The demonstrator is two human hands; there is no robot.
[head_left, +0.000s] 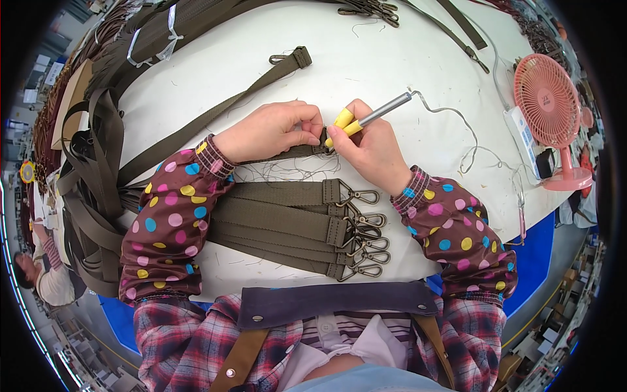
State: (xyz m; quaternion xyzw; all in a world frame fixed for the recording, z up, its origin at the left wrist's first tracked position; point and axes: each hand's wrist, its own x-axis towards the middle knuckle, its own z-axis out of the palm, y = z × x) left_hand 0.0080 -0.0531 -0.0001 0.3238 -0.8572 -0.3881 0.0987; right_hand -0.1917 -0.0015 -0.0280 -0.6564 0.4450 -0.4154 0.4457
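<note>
My left hand [274, 130] is closed, pinching the end of an olive-green webbing strap [287, 154] near the middle of the white table. In my right hand [375, 153] is a corded pen-like tool [386, 108], yellow at the lower part with a silver barrel. Its tip meets the strap end beside my left fingertips; the exact contact is hidden by fingers. A yellow wrap [343, 118] shows at a right fingertip. Loose dark threads [281, 171] lie just below the strap. Nearer me lies a row of olive straps [274, 219] with metal snap hooks [367, 240] at their right ends.
Looped webbing [98, 196] piles up on the left, below a tied strap bundle [157, 32]. Another strap [222, 108] runs diagonally behind my left hand. A pink fan [545, 98] and white power strip [521, 140] stand on the right. The tool's thin cord [457, 114] trails rightward.
</note>
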